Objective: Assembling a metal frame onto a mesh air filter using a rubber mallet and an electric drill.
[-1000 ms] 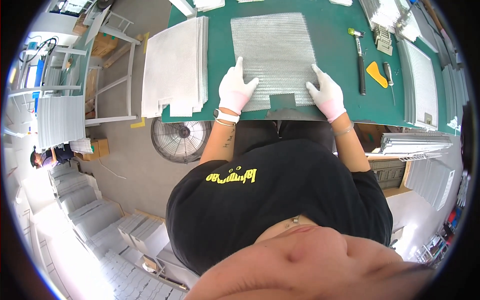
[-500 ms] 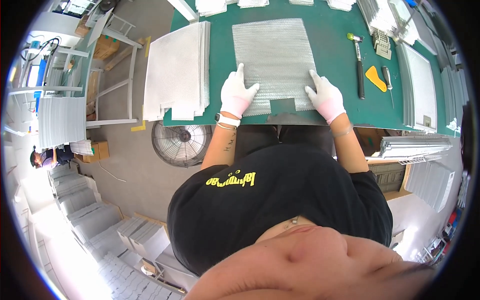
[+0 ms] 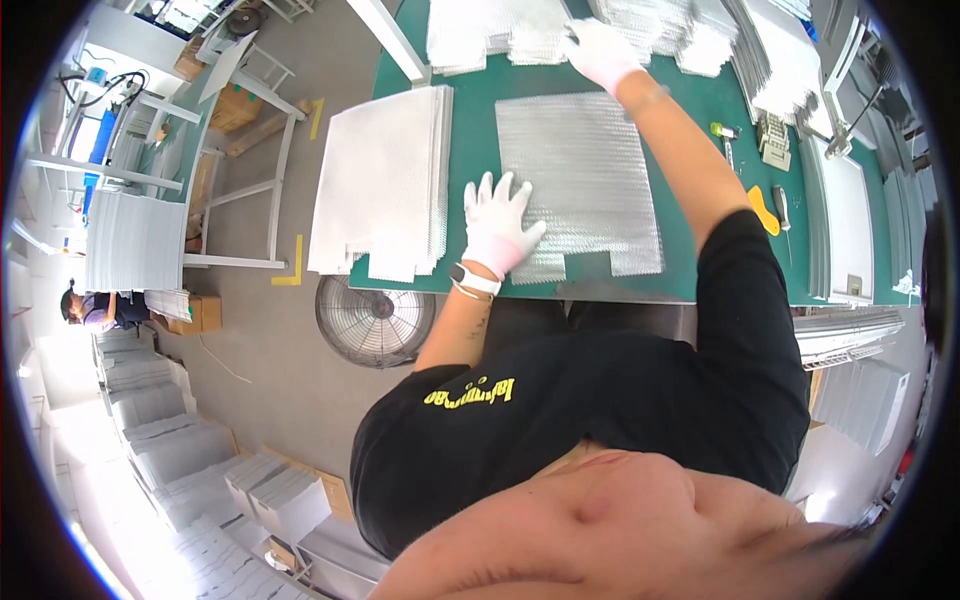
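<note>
A silver-grey mesh sheet (image 3: 590,180) with a notch in its near edge lies flat on the green table (image 3: 475,120). My left hand (image 3: 497,225), in a white glove with a pink cuff, rests open on the sheet's left edge, its fingers spread. At the far side of the table my right hand (image 3: 603,55), gloved the same way, reaches to the edge of the far mesh stacks (image 3: 500,30). Its fingers look slightly apart, and I see nothing lifted in them. To the left lies a stack of pale mesh sheets (image 3: 375,180) with notched near edges.
On the right lie a hammer (image 3: 728,145), partly behind my right arm, a yellow scraper (image 3: 763,212) and a screwdriver (image 3: 782,210). Framed panels (image 3: 840,220) stand beyond them. A floor fan (image 3: 378,320) sits below the table's left corner. Another person (image 3: 110,307) is far left.
My right hand has left the sheet's right edge and moved to the far stacks. My left hand stays at the sheet's left edge, fingers now more spread. The whole view has shifted.
</note>
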